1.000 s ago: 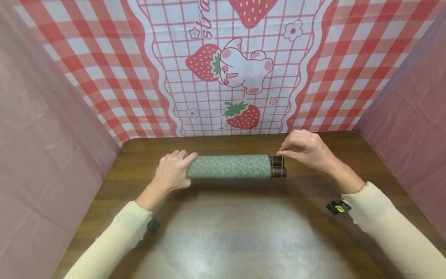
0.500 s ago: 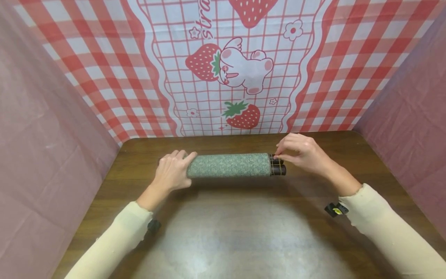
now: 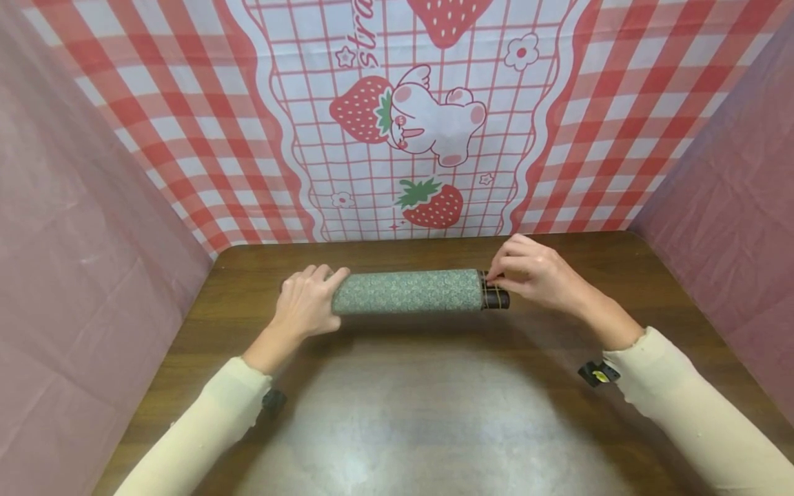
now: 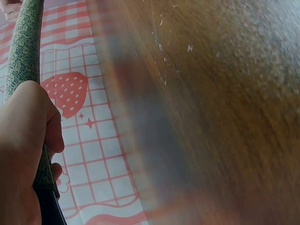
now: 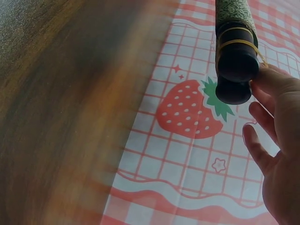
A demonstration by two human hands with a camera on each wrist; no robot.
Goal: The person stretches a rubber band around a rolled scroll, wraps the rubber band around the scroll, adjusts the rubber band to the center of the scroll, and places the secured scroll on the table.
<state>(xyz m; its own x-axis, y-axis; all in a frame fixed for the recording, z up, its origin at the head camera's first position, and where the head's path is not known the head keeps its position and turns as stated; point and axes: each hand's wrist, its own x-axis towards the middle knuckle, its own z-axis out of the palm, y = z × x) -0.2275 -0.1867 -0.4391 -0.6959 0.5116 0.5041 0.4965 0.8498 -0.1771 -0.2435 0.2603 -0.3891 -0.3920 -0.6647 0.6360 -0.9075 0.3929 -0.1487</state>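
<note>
A rolled scroll (image 3: pixel 406 293) in green patterned cloth lies crosswise in the head view, raised over the table, with two dark rod ends (image 3: pixel 496 300) at its right. My left hand (image 3: pixel 307 302) grips it near the left end. In the left wrist view, that hand (image 4: pixel 23 136) wraps the green roll (image 4: pixel 26 44), and a dark rod (image 4: pixel 50 208) juts out below. Thumb and fingers of my right hand (image 3: pixel 536 275) pinch a thin yellow rubber band at the rod ends. The right wrist view shows the band (image 5: pixel 237 41) looped round the rods, my right hand (image 5: pixel 286 112) beside them.
The brown wooden table (image 3: pixel 397 406) spreads below, with glare on its near part. Behind it hangs a red and white strawberry-print cloth (image 3: pixel 434 138). Pink curtains (image 3: pixel 80 207) close off both sides. Each wrist carries a small black camera (image 3: pixel 598 373).
My right hand has moved a little left and down with the pinched band, closer to the green cloth. The scroll's right end has risen slightly. My left hand keeps its grip.
</note>
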